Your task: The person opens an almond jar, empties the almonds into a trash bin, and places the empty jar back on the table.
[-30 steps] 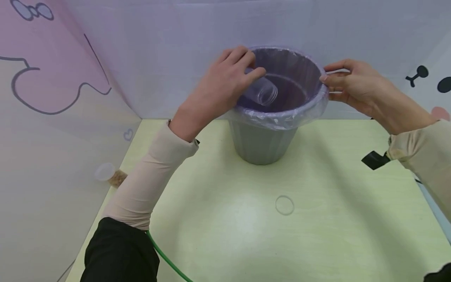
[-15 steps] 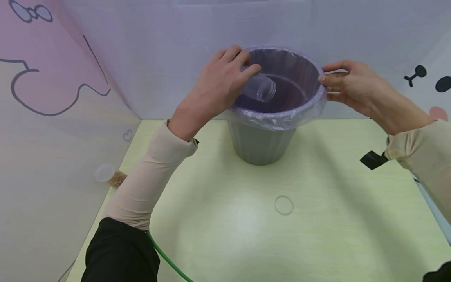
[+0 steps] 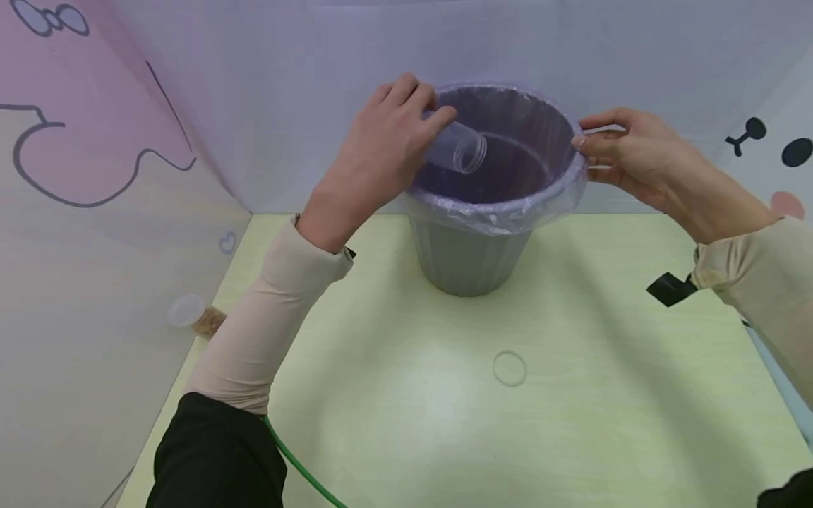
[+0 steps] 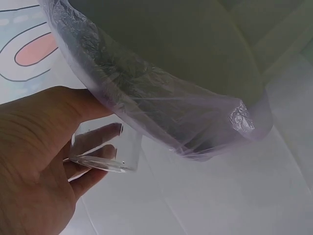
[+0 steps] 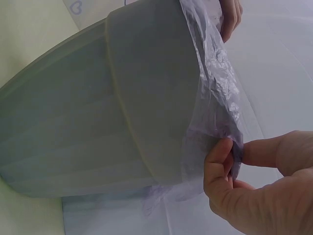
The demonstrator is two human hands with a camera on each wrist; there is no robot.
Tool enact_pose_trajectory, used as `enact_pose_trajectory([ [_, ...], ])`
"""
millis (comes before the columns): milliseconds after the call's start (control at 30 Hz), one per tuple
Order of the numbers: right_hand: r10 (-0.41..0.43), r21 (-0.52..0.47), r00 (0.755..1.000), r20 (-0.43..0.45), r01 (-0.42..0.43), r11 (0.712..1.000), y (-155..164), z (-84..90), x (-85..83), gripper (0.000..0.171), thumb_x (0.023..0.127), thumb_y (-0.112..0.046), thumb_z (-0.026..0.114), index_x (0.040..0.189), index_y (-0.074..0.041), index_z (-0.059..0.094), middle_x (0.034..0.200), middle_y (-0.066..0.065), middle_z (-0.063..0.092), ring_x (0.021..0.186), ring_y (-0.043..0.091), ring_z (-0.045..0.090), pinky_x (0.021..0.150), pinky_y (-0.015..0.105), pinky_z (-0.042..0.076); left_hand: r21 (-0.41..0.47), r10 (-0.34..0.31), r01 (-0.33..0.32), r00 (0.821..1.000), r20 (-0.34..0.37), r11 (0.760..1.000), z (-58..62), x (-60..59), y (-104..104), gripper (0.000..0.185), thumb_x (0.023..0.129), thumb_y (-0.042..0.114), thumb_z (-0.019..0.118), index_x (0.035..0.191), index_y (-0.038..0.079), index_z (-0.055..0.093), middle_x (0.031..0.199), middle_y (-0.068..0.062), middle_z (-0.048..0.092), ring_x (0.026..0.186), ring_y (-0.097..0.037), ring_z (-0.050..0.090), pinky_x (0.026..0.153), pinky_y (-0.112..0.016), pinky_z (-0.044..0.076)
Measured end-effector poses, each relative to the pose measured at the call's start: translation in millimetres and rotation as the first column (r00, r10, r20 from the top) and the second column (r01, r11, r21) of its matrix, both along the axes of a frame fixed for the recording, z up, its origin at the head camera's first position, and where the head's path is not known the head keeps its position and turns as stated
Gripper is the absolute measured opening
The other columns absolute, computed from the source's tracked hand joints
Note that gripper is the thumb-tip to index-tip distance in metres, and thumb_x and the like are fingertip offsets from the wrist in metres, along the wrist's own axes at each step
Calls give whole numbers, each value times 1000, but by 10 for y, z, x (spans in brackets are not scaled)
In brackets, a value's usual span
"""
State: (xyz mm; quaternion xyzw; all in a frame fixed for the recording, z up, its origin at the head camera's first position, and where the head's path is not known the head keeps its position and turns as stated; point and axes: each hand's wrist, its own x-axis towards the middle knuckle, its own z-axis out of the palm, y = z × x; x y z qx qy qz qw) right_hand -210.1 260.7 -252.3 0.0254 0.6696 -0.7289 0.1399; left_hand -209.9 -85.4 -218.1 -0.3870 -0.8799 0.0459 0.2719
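1. At the far left of the table, a small capped container lies on its side against the wall; brownish contents are seen in it, though what they are cannot be told.
2. The left hand is curled round a clear plastic jar, held tilted with its open mouth over the bin's interior; nothing is seen inside the jar; it is judged light, stiff and smooth, so a grip round the body is favoured over one at the rim.
3. The grey bin stands upright at the back of the table, lined with a thin purple bag folded over its rim; no contents can be made out in it.
4. A clear round lid lies flat, well apart from the bin.
5. The bag's edge is pinched by the right hand at the bin's right rim; the film is judged soft, slippery and easily torn.
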Motion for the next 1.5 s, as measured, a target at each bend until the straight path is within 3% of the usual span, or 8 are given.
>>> enact_pose_trajectory([
  [200, 4, 3, 1000, 1, -4, 1000, 28, -7, -10, 51, 97, -13, 73, 139, -12, 43, 112, 2, 66, 91, 15, 69, 74, 28, 60, -12, 11, -11, 1000, 25, 1000, -4, -6, -15, 37, 97, -6, 56, 129, 10, 64, 123, -14, 65, 116, -34, 54, 104, -45, 49],
  [333, 7, 4, 1000, 17, -8, 1000, 57, -19, -1, 51, 97, -13, 72, 139, -13, 43, 113, 2, 66, 92, 15, 69, 74, 28, 61, -22, 26, -24, 995, 93, 999, -13, 6, -31, 46, 93, 10, 75, 137, 11, 61, 127, -13, 64, 120, -34, 54, 105, -45, 49],
  [433, 11, -2, 1000, 25, -11, 1000, 70, -35, 18, 51, 97, -12, 72, 139, -13, 43, 113, 1, 66, 92, 15, 69, 74, 28, 60, -14, 15, -13, 990, 142, 1000, -32, 26, -35, 55, 90, 19, 82, 140, 12, 60, 129, -13, 63, 121, -34, 53, 102, -45, 49],
  [733, 14, -2, 1000, -2, -14, 1000, 71, -64, 102, 49, 97, -12, 72, 137, -13, 43, 111, 2, 68, 91, 16, 70, 73, 28, 61, -24, 21, -19, 993, 115, 1000, -41, 63, -22, 51, 91, 12, 79, 138, 10, 61, 127, -14, 63, 120, -35, 53, 109, -49, 48],
  [1133, 12, -38, 1000, -6, -12, 999, 52, -64, 117, 48, 98, -10, 71, 137, -11, 43, 109, 3, 69, 89, 16, 70, 73, 28, 61, -15, 9, -7, 986, 164, 1000, -52, 66, -77, 52, 93, 15, 77, 142, 12, 59, 129, -14, 62, 122, -35, 52, 104, -47, 49],
  [1367, 18, -38, 1000, 3, -18, 999, 45, -61, 98, 49, 98, -10, 70, 139, -12, 42, 110, 3, 69, 90, 16, 71, 74, 29, 61, 62, -7, -3, 987, 162, 998, -66, 107, -145, 54, 93, 19, 77, 143, 12, 58, 132, -12, 63, 121, -35, 54, 102, -45, 50],
  [1500, 13, -53, 1000, 14, -12, 999, 32, -56, 89, 52, 98, -11, 70, 141, -12, 41, 110, 3, 70, 90, 16, 71, 74, 29, 61, 119, -5, -16, 984, 175, 993, -73, 160, -194, 58, 93, 28, 79, 145, 12, 57, 133, -11, 63, 120, -34, 55, 100, -43, 51],
])
